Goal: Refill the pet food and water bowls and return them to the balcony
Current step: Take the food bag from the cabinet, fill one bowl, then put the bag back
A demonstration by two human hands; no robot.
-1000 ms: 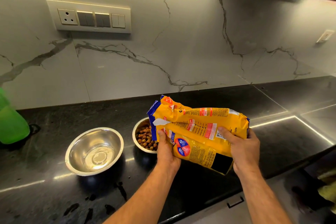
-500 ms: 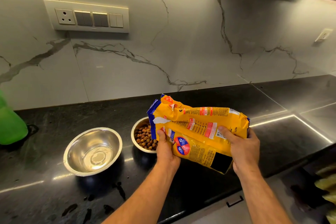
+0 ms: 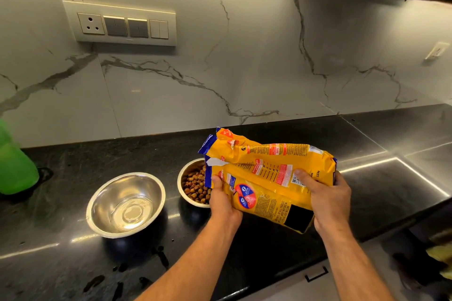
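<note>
A yellow and blue pet food bag (image 3: 266,173) lies on its side above the black counter, its torn opening to the left over a steel bowl (image 3: 187,179) that holds brown kibble (image 3: 195,187). My left hand (image 3: 223,200) grips the bag near the opening, and my right hand (image 3: 325,197) grips its other end. The bag hides the right half of the kibble bowl. A second steel bowl (image 3: 126,204) stands to the left with a little water at its bottom.
A green plastic container (image 3: 14,166) stands at the counter's left edge. Dark wet spots (image 3: 117,281) lie near the front edge of the counter (image 3: 73,264). A switch panel (image 3: 122,23) sits on the marble wall. A drawer handle (image 3: 316,273) shows below the counter.
The view has shifted slightly. Both hands and the bag stay in nearly the same place over the kibble bowl.
</note>
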